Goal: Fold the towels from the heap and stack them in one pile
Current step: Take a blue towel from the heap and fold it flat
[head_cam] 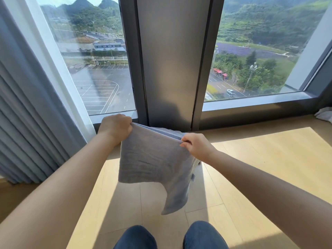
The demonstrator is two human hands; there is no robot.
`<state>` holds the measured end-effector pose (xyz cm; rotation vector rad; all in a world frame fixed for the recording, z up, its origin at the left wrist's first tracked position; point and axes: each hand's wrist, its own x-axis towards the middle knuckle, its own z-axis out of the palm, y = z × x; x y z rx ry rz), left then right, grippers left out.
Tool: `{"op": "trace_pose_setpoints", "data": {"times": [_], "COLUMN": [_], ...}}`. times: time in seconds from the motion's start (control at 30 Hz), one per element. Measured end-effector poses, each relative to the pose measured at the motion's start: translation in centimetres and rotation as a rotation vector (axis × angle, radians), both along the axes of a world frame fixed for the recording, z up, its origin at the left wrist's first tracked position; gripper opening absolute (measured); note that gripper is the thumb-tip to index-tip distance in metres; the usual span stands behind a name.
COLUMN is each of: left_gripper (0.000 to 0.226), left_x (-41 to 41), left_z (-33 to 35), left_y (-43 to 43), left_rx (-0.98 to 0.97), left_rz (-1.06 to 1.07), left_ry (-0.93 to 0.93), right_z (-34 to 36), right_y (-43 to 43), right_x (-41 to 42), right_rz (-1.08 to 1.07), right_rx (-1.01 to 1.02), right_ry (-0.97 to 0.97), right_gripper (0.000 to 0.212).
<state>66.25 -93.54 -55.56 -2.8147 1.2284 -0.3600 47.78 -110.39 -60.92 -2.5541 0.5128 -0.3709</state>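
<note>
Hanging in the air over the wooden floor [251, 159], a grey towel [154, 162] is pinched by its top edge: left hand [115, 126] grips the far-left corner, right hand [195, 146] the right corner. Its lower end droops towards the knees [136, 238]. Another cloth [325, 114] lies far right by the window [251, 51]

Your hands [156, 135] hold the towel [154, 162] up between them, above the floor [269, 168], before the window [170, 60]; curtain [23, 114] at left.
</note>
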Motion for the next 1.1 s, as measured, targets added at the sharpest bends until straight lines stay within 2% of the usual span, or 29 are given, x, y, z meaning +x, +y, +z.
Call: {"op": "trace_pose_setpoints", "data": {"times": [0.17,0.33,0.43,0.6,0.67,0.73,0.83,0.9,1.0,1.1], "left_gripper": [0.022,0.019,0.033,0.039,0.031,0.025,0.026,0.027,0.028,0.027], "left_x": [-1.0,-1.9,-2.3,-1.9,-1.4,-0.9,-0.1,0.4,1.1,2.3], "left_z": [0.9,1.8,2.6,3.9,4.3,4.7,5.1,5.1,4.4,3.2], "left_y": [-1.3,-2.4,-3.0,-3.3,-2.9,-2.3,-1.0,-0.3,0.5,1.6], "left_rx": [-0.181,-0.389,-0.493,-0.528,-0.547,-0.548,-0.543,-0.513,-0.378,-0.134], "left_rz": [-0.110,-0.164,-0.202,-0.191,-0.149,-0.122,-0.070,-0.049,-0.015,0.069], "left_ry": [-0.067,-0.038,-0.046,-0.068,-0.063,-0.062,-0.062,-0.076,-0.105,-0.117], "right_z": [-1.2,-2.5,-3.2,-4.3,-4.9,-5.3,-5.6,-5.8,-5.8,-4.7], "right_y": [0.4,0.6,1.2,1.7,1.6,1.4,0.9,0.5,-0.3,-1.1], "right_x": [-0.4,-0.6,-0.5,-0.2,-0.3,-0.6,-1.4,-1.8,-2.2,-2.5], "right_rz": [-0.093,-0.189,-0.217,-0.249,-0.267,-0.282,-0.295,-0.296,-0.279,-0.225], "right_rx": [0.002,-0.028,-0.009,0.009,0.014,0.023,0.052,0.049,0.012,-0.015], "right_ry": [0.046,0.111,0.131,0.131,0.144,0.175,0.202,0.200,0.201,0.160], "right_gripper": [0.024,0.028,0.040,0.022,0.027,0.029,0.015,0.013,0.023,0.026]}}
